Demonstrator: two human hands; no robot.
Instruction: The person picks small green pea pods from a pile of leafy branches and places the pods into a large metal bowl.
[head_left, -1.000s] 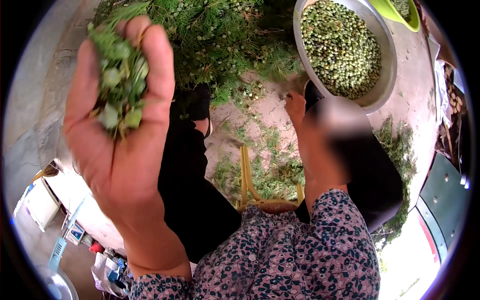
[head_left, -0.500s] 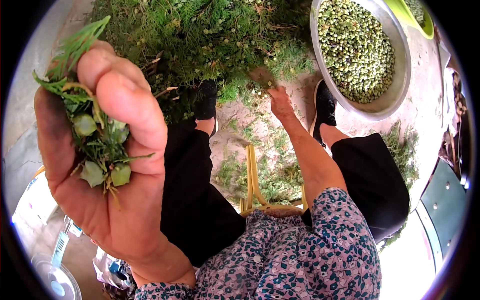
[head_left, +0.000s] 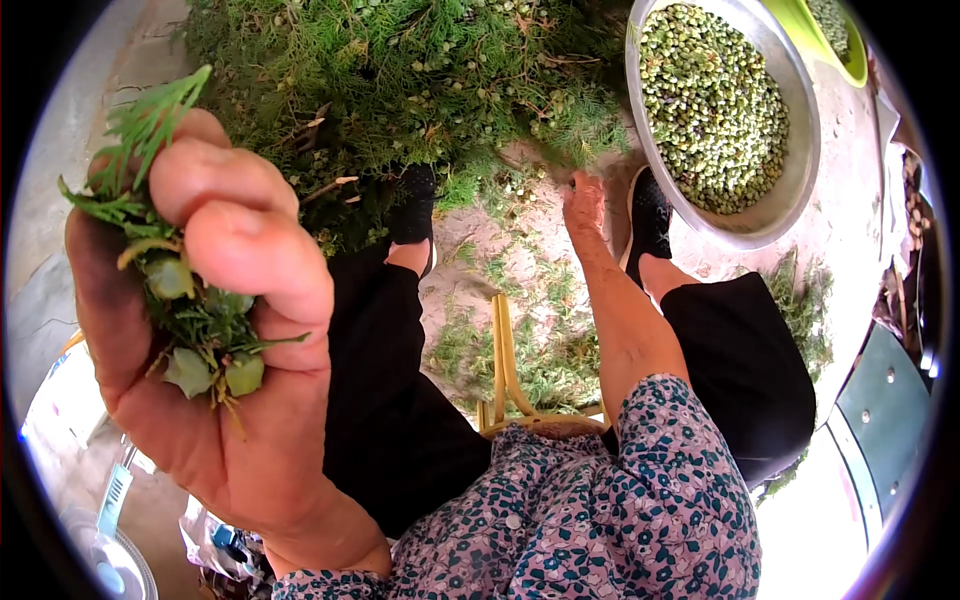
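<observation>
Close to the camera on the left, my left hand [head_left: 255, 400] is raised palm-up, its fingers curled round a green conifer sprig [head_left: 165, 275]. Flat leafy tips stick out past the fingertips, and a few pale green, knobbly cones [head_left: 188, 370] rest against the palm. My right hand [head_left: 586, 208] is low over the ground between my feet, by the near edge of a big heap of cut conifer branches [head_left: 420, 90]. Its fingers look bent together; whatever they may hold is hidden.
A wide metal basin [head_left: 808, 150] full of small green cones stands at the upper right, beside my right shoe [head_left: 650, 215]. Behind it is a lime-green container [head_left: 853, 65]. A yellowish chair frame [head_left: 500, 350] shows between my legs, with loose green bits scattered on the floor.
My right hand has shifted a little right, toward the basin and my right shoe. My left hand stays raised with the sprig, its fingers curled slightly lower.
</observation>
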